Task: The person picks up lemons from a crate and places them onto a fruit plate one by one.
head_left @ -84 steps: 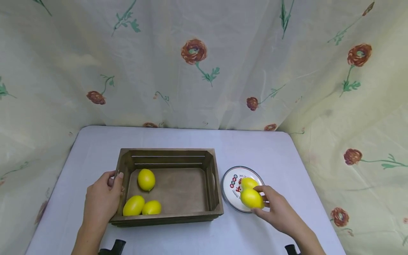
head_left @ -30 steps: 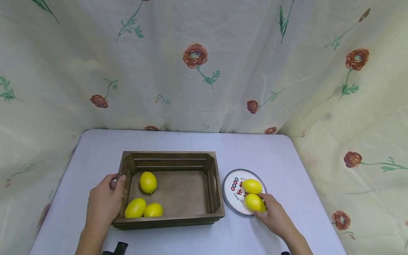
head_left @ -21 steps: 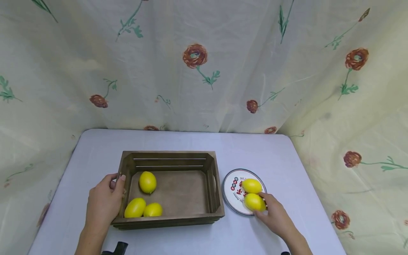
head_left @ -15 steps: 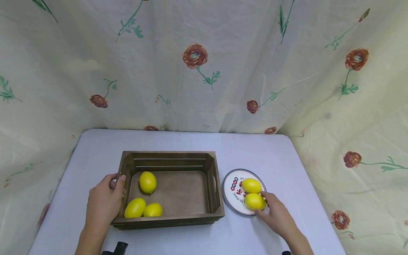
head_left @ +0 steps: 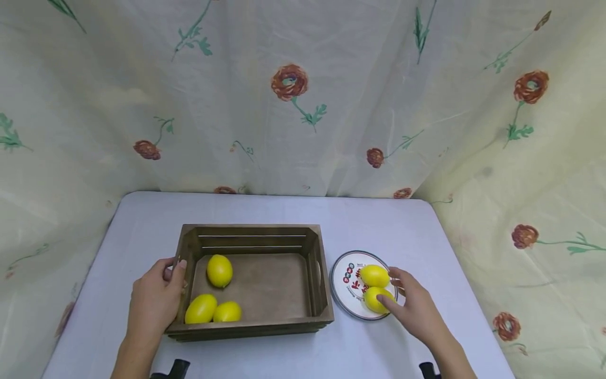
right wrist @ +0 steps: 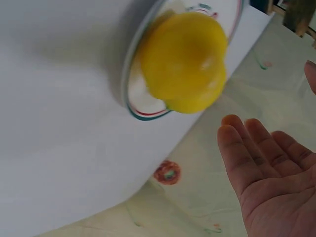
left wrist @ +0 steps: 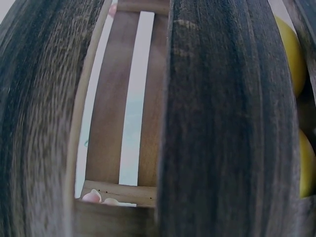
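Note:
My left hand (head_left: 153, 300) grips the left end of a brown wooden crate (head_left: 253, 229), thumb over the rim. In the left wrist view the crate's slatted end (left wrist: 217, 123) fills most of the picture, and fingertips (left wrist: 92, 196) show through its opening. Two lemons, a far one (head_left: 374, 275) and a near one (head_left: 374, 301), lie side by side on a round white plate (head_left: 342, 290) with red print. My right hand (head_left: 418, 308) is at their right side, fingers extended and holding nothing. In the right wrist view its fingers (right wrist: 237, 153) stand apart from the lemons (right wrist: 182, 54).
Inside the crate are three lemons: one toward the back (head_left: 219, 271), two at the front left corner (head_left: 200, 309). A white cloth covers the table (head_left: 379, 221). Flowered curtains (head_left: 326, 152) hang behind and at the sides. Black device parts (head_left: 177, 368) show near both wrists.
My right hand lowered the nearer lemon onto the plate beside the other, then let go and opened, drawing slightly up and to the right. The left hand kept its hold on the crate.

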`<state>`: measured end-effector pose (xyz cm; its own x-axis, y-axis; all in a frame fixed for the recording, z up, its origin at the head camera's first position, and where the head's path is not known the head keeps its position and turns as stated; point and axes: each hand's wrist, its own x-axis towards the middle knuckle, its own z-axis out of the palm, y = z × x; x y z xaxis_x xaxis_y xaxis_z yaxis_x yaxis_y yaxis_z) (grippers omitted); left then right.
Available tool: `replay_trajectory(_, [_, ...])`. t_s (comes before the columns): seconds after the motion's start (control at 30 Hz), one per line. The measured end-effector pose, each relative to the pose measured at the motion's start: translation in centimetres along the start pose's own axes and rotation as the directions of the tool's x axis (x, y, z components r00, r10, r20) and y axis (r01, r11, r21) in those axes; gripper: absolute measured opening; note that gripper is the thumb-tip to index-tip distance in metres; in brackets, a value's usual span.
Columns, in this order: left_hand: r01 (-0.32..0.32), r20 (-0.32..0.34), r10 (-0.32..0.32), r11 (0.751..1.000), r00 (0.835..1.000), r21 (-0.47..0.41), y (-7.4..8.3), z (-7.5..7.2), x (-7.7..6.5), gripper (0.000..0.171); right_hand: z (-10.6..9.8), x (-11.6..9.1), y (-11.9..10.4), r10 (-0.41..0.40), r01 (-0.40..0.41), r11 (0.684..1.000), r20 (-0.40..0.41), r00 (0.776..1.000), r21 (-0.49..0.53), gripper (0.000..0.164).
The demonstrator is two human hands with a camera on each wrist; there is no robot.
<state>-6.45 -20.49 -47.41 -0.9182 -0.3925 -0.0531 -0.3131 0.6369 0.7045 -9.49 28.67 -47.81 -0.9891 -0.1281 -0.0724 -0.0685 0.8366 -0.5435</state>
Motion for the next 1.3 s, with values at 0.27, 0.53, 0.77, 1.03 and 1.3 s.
replay_trajectory(0.27, [-0.002,0.011,0.002,1.000,1.000,-0.001,0.0,-0.2,-0.1,0.054,-1.5,0.7,-2.9,-0.071,0.071,0.997,-0.005,0.997,0.018,0.072])
replay_trajectory(0.53, [-0.004,0.040,0.003,1.000,0.999,0.024,0.2,-0.3,-0.1,0.059,-2.8,1.5,-6.3,-0.207,0.209,0.977,0.030,0.978,-0.046,0.067])
replay_trajectory(0.77, [-0.021,0.077,0.015,0.997,0.997,0.071,0.2,-0.3,0.0,0.058,-3.7,3.6,-10.5,-0.387,0.393,0.916,0.078,0.919,-0.077,0.066])
replay_trajectory(1.03, [-0.059,0.148,0.040,0.990,0.988,0.127,0.3,-0.4,0.1,0.052,-2.9,5.3,-15.5,-0.579,0.592,0.805,0.168,0.798,-0.038,0.062])
replay_trajectory(1.3, [-0.054,0.156,0.022,0.978,0.988,0.203,1.4,-0.7,0.2,0.045,-1.5,6.9,-19.9,-0.685,0.728,0.682,0.286,0.670,-0.071,0.061])
